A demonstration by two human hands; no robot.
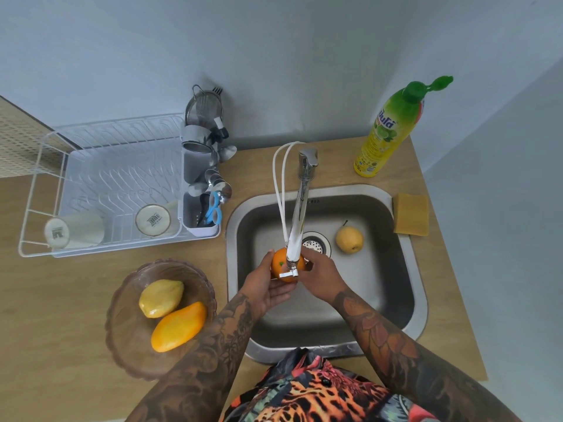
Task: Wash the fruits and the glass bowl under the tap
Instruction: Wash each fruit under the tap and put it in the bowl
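Both hands (268, 287) (320, 278) cup orange (278, 264), fingers curled, seemingly under tap (300, 208).

both tattooed forearms reach forward, left hand (268, 287) and right hand (320, 278) cupped together

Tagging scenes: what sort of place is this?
Likely a small home kitchen: a steel sink with tap set in a wooden counter, a dish rack holding cups, and a dish soap bottle.
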